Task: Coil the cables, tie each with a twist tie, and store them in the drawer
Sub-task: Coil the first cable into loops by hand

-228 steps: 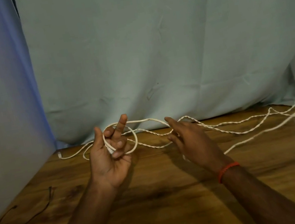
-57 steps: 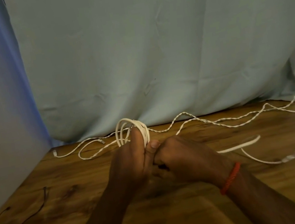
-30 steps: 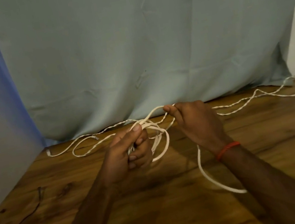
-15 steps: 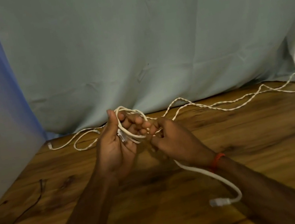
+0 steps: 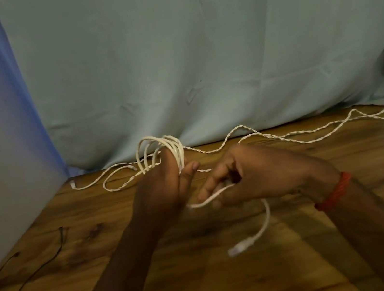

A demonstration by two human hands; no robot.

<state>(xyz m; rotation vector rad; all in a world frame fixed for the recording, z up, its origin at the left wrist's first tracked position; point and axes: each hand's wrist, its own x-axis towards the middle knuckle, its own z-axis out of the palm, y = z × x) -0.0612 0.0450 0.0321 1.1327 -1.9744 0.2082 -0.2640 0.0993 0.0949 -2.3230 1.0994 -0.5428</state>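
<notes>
Since half a second ago the plug (image 5: pixel 238 248) has swung lower, dangling beneath the right hand (image 5: pixel 255 178), whose grip pinches the tail of the white cable (image 5: pixel 176 148). The left hand (image 5: pixel 163 190) closes its grip on the loops standing above it. Coiling looks nearly done; the next move likely calls for one last wrap of the tail, above the table (image 5: pixel 307 265).

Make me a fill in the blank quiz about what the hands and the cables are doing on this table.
1. The left hand grips the looped cable, whose colour is ____.
2. The right hand pinches that cable's tail, which ends in a connector; its wrist wears a ____ wristband.
3. The twisted cable lies on the ____ table.
4. A thin black wire lies near the table's ____ edge.
Missing words: white, red, wooden, left.
</notes>
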